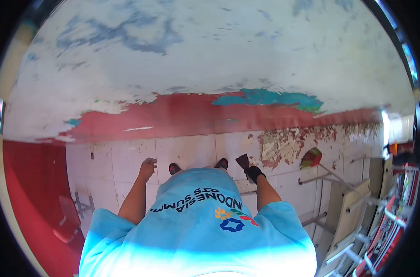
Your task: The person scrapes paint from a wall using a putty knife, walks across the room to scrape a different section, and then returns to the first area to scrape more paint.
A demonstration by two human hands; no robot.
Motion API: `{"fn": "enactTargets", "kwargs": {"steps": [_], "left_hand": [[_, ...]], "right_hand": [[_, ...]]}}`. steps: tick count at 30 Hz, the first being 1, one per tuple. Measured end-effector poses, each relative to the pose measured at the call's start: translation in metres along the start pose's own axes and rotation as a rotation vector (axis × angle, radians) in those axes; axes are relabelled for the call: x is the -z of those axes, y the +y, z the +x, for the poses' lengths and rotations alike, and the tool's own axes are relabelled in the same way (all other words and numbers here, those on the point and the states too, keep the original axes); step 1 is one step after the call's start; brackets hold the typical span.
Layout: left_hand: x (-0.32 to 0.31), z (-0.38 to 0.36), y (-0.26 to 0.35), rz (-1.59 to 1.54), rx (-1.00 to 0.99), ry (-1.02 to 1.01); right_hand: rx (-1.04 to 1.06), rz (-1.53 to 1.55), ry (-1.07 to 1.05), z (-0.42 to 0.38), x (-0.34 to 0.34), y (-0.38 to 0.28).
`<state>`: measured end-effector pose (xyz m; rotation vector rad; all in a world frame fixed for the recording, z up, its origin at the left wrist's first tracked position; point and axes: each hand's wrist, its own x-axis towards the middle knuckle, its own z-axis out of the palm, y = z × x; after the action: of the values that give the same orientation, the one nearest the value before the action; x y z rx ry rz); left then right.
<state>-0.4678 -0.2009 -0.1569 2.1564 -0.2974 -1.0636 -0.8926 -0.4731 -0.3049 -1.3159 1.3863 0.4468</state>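
My right hand, in a dark glove, is closed round a scraper with a wide, dark blade that points up and to the left. Bare and empty-looking, my left hand hangs low at the left of my body with its fingers bent and partly apart. In front of me stands a wall with whitish patches above and a ragged red band below. A teal patch shows within the band.
Peeled paint flakes lie on the tiled floor along the wall. A red and green broom head rests to the right. Folding chairs and a board stand at the far right. A red surface is at the left.
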Motion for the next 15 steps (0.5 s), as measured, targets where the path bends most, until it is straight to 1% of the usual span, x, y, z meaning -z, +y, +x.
{"fn": "enactTargets", "kwargs": {"steps": [1,2,3,4,5,6,7,8,9,10,11,12,14,15], "left_hand": [[0.005,0.003,-0.043,-0.024,0.015,0.031],[0.012,0.017,-0.111,0.204,-0.084,0.066],[0.018,0.02,-0.152,0.44,-0.179,0.093],[0.02,-0.001,-0.15,0.425,-0.164,0.111],[0.021,-0.029,-0.134,0.512,0.098,0.056],[0.025,-0.049,-0.121,0.594,0.359,-0.01],[0.033,-0.052,-0.126,0.585,0.362,-0.006],[0.04,-0.055,-0.131,0.526,0.485,-0.102],[0.046,-0.055,-0.136,0.461,0.603,-0.201],[0.049,-0.051,-0.137,0.445,0.599,-0.202],[0.052,-0.043,-0.134,0.389,0.598,-0.159],[0.053,-0.035,-0.133,0.333,0.599,-0.12],[0.047,0.0,-0.158,0.244,0.433,0.016],[0.043,0.013,-0.16,0.367,0.237,0.057]], "right_hand": [[0.028,0.048,-0.058,0.001,-0.003,-0.011],[0.042,0.014,-0.078,-0.004,-0.006,-0.027],[0.041,0.029,-0.09,-0.028,-0.005,-0.056],[0.036,0.05,-0.095,-0.048,-0.004,-0.078],[0.044,0.033,-0.101,-0.06,-0.007,-0.091],[0.113,0.126,-0.101,-0.071,-0.011,-0.101],[0.18,0.222,-0.1,-0.082,-0.016,-0.109],[0.185,0.21,-0.1,-0.093,-0.021,-0.117],[0.209,0.33,-0.145,-0.104,-0.026,-0.123],[0.234,0.447,-0.189,-0.116,-0.03,-0.13],[0.25,0.531,-0.212,-0.13,-0.035,-0.138],[0.251,0.515,-0.203,-0.144,-0.039,-0.149],[0.296,0.587,-0.229,-0.171,-0.047,-0.166],[0.325,0.575,-0.254,-0.184,-0.049,-0.174]]}}
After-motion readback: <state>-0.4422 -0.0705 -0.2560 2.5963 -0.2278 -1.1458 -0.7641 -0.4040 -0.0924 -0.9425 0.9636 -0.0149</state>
